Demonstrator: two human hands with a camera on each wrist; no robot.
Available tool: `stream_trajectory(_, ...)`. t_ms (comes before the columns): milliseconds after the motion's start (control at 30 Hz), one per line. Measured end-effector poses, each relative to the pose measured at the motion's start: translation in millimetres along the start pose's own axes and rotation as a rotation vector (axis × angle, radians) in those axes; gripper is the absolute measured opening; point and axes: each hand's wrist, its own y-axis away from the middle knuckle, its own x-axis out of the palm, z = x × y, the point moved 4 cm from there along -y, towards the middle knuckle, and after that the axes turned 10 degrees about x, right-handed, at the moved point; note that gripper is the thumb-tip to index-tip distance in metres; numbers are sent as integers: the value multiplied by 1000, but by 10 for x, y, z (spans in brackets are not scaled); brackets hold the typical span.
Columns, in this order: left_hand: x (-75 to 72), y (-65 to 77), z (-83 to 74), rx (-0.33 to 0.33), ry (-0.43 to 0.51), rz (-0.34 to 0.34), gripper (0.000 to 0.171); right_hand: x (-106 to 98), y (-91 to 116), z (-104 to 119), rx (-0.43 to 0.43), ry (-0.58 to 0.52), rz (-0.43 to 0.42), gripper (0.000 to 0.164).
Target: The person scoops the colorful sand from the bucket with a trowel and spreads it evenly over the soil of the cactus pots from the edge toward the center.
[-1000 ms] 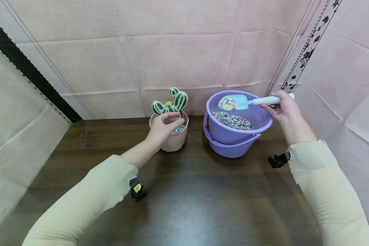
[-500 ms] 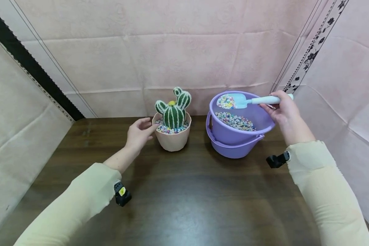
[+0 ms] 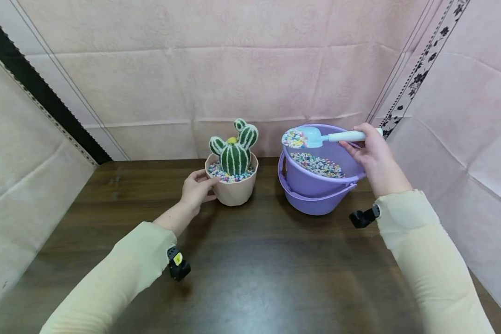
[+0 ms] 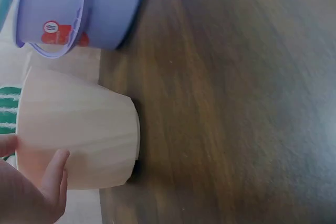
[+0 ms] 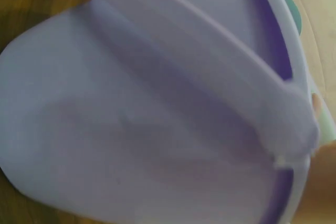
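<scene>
A beige flowerpot stands upright, holding a green-and-white knitted cactus with a yellow top, set in small coloured beads. My left hand holds the pot's left side, thumb near the rim; the left wrist view shows its fingers against the wall. My right hand grips the white handle of a light-blue toy shovel. Its blade carries coloured beads above the left rim of a purple bucket. More beads lie inside the bucket.
The bucket's handle hangs down around its side, also seen close up in the right wrist view. A brown wooden table lies under everything. Pale cloth walls stand behind and at both sides.
My left hand has moved from over the cactus to the pot's left side, now lower on its wall. The shovel of beads has shifted left with my right hand.
</scene>
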Motion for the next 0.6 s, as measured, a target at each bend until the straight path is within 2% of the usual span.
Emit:
stream_trajectory(133,-39,-37,-26,-31,10,-17,56,74,-18,-84,15,36,11,5)
stream_trajectory(400,-209,-144,-36,-29,29,-113,54,211,-40,-252,39,87,19,5)
stream_trajectory(600,-259,-193,-57,-34,36,-146,50,314,-58,-361,45,110,31,6)
